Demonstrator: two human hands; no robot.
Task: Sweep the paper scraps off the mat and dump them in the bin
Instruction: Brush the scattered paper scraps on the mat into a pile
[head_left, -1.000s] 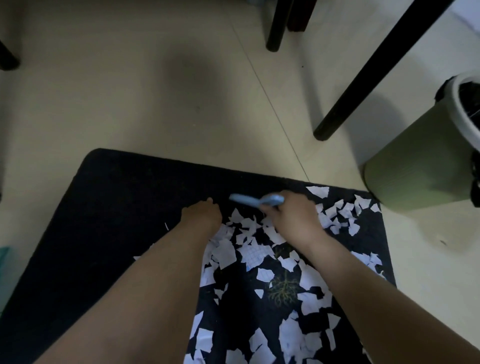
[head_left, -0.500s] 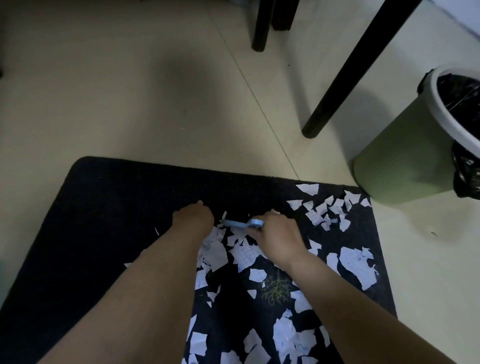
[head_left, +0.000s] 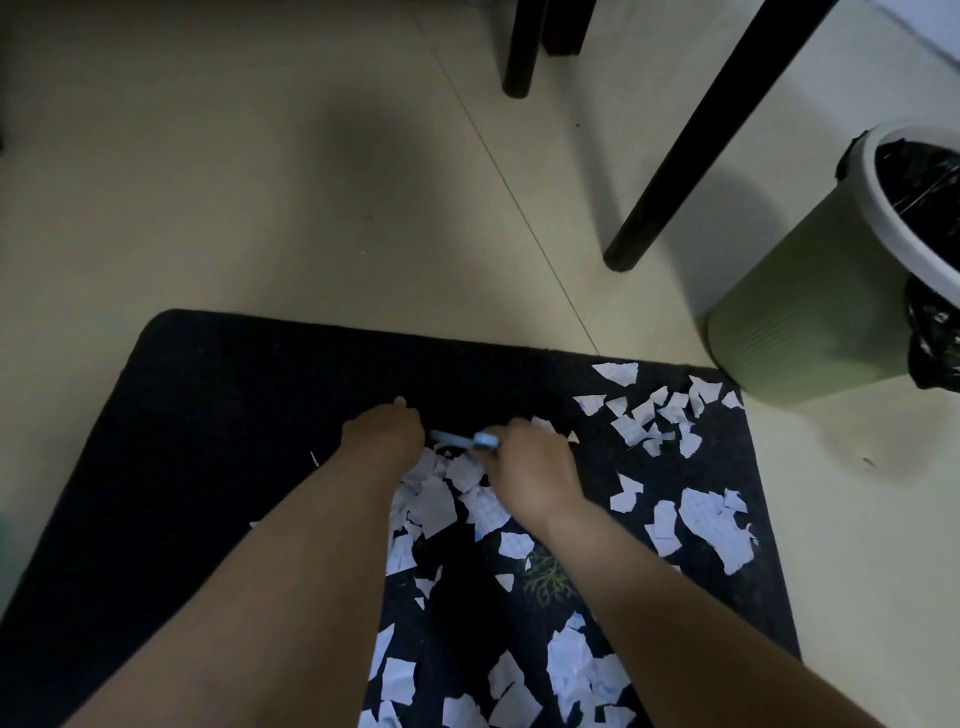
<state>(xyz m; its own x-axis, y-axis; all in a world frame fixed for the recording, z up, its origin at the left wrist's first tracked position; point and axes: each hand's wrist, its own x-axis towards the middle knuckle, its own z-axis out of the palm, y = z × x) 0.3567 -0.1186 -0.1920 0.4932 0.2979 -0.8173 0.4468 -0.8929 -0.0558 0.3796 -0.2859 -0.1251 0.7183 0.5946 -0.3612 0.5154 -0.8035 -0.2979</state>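
Observation:
A black mat (head_left: 218, 415) lies on the pale floor, strewn with white paper scraps (head_left: 701, 519) over its middle and right side. My right hand (head_left: 524, 467) grips a small light blue brush (head_left: 467, 440) whose handle points left. My left hand (head_left: 384, 431) rests on the mat just left of the brush, fingers curled down beside a heap of scraps (head_left: 441, 499) between the two hands; whether it holds anything is hidden. A green bin (head_left: 810, 317) with a white rim and black liner stands off the mat's far right corner.
Black furniture legs stand on the floor beyond the mat, a slanted leg (head_left: 691, 130) near the bin and a second leg (head_left: 524, 47) farther back. Pale tiled floor (head_left: 260, 182) surrounds the mat.
My right hand has drawn the brush left and toward me, pulling scraps into the heap by my left hand. More scraps on the right side now show. The view has shifted right.

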